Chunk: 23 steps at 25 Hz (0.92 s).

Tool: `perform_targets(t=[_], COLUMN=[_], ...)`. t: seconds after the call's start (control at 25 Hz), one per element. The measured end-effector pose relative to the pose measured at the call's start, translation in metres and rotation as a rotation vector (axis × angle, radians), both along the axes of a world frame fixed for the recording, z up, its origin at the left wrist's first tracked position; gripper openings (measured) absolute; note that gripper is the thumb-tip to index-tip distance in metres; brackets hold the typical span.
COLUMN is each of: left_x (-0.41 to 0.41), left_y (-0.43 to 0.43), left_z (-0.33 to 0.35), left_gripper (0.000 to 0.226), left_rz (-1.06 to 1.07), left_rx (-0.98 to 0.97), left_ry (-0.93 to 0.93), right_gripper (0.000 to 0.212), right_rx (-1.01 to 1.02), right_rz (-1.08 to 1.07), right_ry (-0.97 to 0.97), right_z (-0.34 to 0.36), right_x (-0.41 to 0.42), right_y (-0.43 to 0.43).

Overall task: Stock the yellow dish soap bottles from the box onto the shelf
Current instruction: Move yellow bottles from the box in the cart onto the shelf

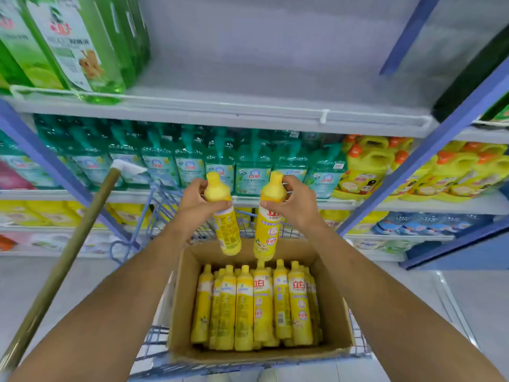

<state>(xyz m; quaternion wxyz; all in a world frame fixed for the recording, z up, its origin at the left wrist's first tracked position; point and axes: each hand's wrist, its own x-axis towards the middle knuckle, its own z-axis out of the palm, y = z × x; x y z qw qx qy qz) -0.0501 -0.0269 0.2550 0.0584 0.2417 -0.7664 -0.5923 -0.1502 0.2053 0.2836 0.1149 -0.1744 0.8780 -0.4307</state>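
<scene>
Two yellow dish soap bottles are held up above the box (180, 299), one per hand. The left hand (192, 201) is curled round the shoulder of the left bottle (227, 230), and the right hand (294, 205) is wrapped round the neck of the right bottle (265, 230) (its red-lettered label faces the camera). Both have their caps up, and the bases lean slightly toward each other. They are near but apart, and hang just over the box's far edge. Below them the packed bottles (256, 301) lie side by side in rows inside the open cardboard box, caps toward the shelves. The box sits in a blue wire cart (157, 340). Ahead and above the hands, the shelf (248, 78) shows white board across its middle and right, with large green bottles (68, 45) at its left end behind a white rail. One level down, teal pump bottles (192, 161) fill the row, and yellow jugs (366, 172) with orange caps stand just beside them on the right. A brownish pole (55, 271) with a white tip slants up on the left side of the cart.
</scene>
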Motion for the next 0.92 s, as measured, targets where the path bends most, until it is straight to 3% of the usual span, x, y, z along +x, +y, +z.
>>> perform_targets(t=[0.24,0.48,0.92], left_x=[-0.020,-0.035,-0.120], left_y=[-0.011,-0.016,-0.035], left_z=[0.136,0.230,0.309], left_gripper=[0.060,0.057,0.060], left_rz=[0.042,0.055,0.188], left_rx=[-0.105,-0.178,-0.276], left_ry=[0.241,0.424,0.522], right_gripper=[0.065,0.067,0.063], right_rx=[-0.150,-0.250,-0.386], right_rz=[-0.030,-0.008,0.034], right_ry=[0.179,0.341,0.481], right_z=[0.122,0.205,0.290], right_x=[-0.009,-0.030,-0.113], right_y=[-0.017,-0.037,-0.077])
